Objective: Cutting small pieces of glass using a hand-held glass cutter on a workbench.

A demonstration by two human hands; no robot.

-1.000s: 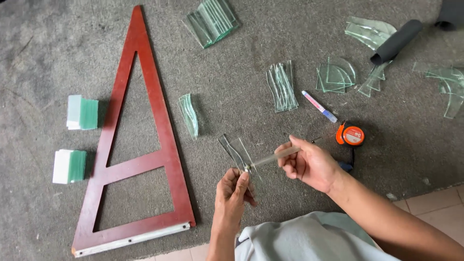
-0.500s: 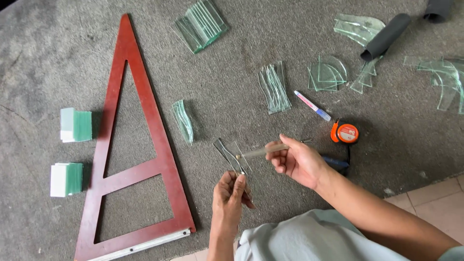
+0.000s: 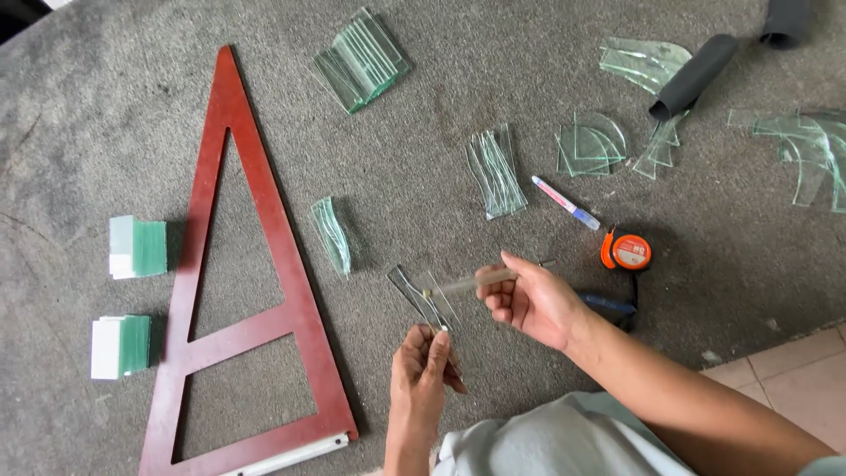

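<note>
Narrow clear glass strip [image 3: 421, 300], greenish edges, slightly curved, tilted diagonally, near end pinched in left hand [image 3: 421, 375], just above grey carpet near its front edge. Slim pale rod-like tool [image 3: 471, 281] in right hand [image 3: 529, 304], tip touching strip's middle.

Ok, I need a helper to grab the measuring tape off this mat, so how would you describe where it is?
Start from the big red-brown wooden triangle frame on the grey mat and look across to the far side, past the person's right hand. Just beyond that hand lies the tape measure, below the white and pink pen. It is the only round orange thing among clear glass pieces.
</note>
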